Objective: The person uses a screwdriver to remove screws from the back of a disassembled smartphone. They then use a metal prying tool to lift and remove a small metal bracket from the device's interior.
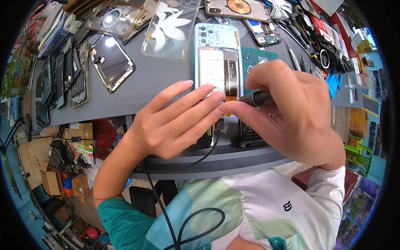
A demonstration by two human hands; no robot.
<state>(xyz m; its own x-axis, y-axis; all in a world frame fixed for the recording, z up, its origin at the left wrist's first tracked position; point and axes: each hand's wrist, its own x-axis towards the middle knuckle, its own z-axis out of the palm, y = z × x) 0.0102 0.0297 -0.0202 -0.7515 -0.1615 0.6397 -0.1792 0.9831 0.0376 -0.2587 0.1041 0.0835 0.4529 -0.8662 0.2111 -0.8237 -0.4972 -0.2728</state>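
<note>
An opened phone (218, 62) lies on the work table, its back cover off and its white battery (211, 66) showing. My left hand (175, 118) is stretched out across the phone's lower end, fingers extended and fingertips resting over the battery's lower edge. Just right of those fingertips, my right hand (291, 112) is closed round a dark cylindrical screwdriver-like tool (255, 98). The tool's working tip is hidden behind my fingers and thumb. A black cable (217, 135) runs up to the phone's bottom edge; my hand covers part of that end.
Phone screens and frames (110, 62) lie to the left, with a clear case (171, 29) further back. Tweezers and hand tools (291, 54) crowd the right. A dark part (248, 131) sits under my right hand. The cable loops over the table's front edge (216, 163).
</note>
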